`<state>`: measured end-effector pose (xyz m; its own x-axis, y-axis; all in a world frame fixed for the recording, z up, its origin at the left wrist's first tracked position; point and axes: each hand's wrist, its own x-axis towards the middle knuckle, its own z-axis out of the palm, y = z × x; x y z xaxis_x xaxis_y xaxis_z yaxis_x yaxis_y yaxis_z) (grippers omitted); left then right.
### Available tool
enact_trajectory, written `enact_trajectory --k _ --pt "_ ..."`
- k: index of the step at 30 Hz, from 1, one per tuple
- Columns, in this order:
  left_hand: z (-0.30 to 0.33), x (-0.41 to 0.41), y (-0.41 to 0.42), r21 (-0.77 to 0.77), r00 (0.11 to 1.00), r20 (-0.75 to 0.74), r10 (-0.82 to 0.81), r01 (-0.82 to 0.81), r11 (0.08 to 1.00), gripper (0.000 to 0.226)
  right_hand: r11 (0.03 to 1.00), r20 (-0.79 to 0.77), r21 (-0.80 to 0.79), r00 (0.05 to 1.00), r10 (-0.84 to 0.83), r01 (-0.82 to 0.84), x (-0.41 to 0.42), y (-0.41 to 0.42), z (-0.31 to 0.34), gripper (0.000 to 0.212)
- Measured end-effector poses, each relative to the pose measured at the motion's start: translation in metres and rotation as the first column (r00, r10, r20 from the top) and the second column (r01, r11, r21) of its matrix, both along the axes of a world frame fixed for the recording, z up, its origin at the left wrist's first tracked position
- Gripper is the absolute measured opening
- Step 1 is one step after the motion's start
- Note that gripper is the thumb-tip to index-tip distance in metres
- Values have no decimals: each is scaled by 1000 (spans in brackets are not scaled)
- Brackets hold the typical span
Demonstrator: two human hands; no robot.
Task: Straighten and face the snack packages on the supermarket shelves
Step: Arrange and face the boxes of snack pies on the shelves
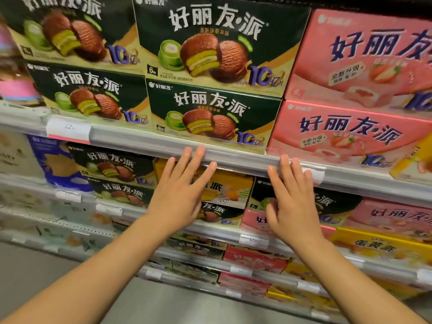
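Observation:
Dark green pie boxes (215,113) stand stacked two high on the upper shelf, fronts facing out, with pink strawberry boxes (346,129) stacked to their right. My left hand (180,195) is open, fingers spread, fingertips at the shelf's front rail (140,142) just below the lower green box. My right hand (292,202) is open too, fingertips at the same rail under the lower pink box. Neither hand holds anything. On the shelf below, a yellow box (229,185) shows between my hands, partly hidden by them.
More green boxes (117,164) and a blue package (56,164) sit on the lower shelf at left, pink and yellow boxes (378,246) at right. White price tags (67,129) hang on the rails. Further shelves of boxes run below, then grey floor (35,265).

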<state>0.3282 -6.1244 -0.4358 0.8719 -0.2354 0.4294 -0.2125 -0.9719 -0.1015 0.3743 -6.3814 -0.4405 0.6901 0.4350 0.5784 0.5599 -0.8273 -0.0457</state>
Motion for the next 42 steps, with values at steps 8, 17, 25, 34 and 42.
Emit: enact_trajectory --k 8,17,25,34,42 --pt "-60 -27 49 -107 977 -131 -167 153 982 71 997 -110 30 991 71 -68 -36 44 -28 59" --pt "-34 30 96 -70 1000 7 28 -27 997 58 962 -142 -151 958 -250 228 -17 105 -13 66" --pt "-49 31 108 -108 994 96 -42 52 993 54 950 -98 -119 948 -302 290 -10 102 -26 41" --pt "-38 30 103 -148 993 96 -68 82 986 44 939 -136 -172 937 -321 297 7 100 -14 42" --pt "-35 -9 118 -258 970 -6 -242 232 938 53 999 -249 -46 968 -32 22 -35 79 -4 51"
